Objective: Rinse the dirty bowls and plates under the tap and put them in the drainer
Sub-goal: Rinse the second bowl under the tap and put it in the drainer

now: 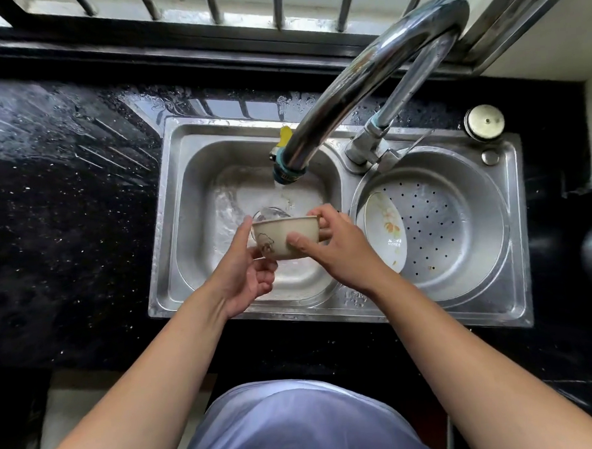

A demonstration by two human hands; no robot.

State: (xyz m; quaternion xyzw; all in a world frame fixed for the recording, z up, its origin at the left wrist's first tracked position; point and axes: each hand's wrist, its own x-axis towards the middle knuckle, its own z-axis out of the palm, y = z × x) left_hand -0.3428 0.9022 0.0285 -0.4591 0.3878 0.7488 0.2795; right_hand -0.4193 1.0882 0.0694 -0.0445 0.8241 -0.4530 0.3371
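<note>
Rinsing a little cream bowl (286,238) under the running tap (355,80)

Everything's relative to the tap spout: the wet black countertop (63,202) is way off to its left, the left sink basin (196,181) sits right under it, and just below the stream the left hand (245,271) and right hand (333,246) are both clamped on the bowl, tipped on its side. To the right, a flowered plate (386,231) leans inside the perforated drainer basin (458,215).
</note>
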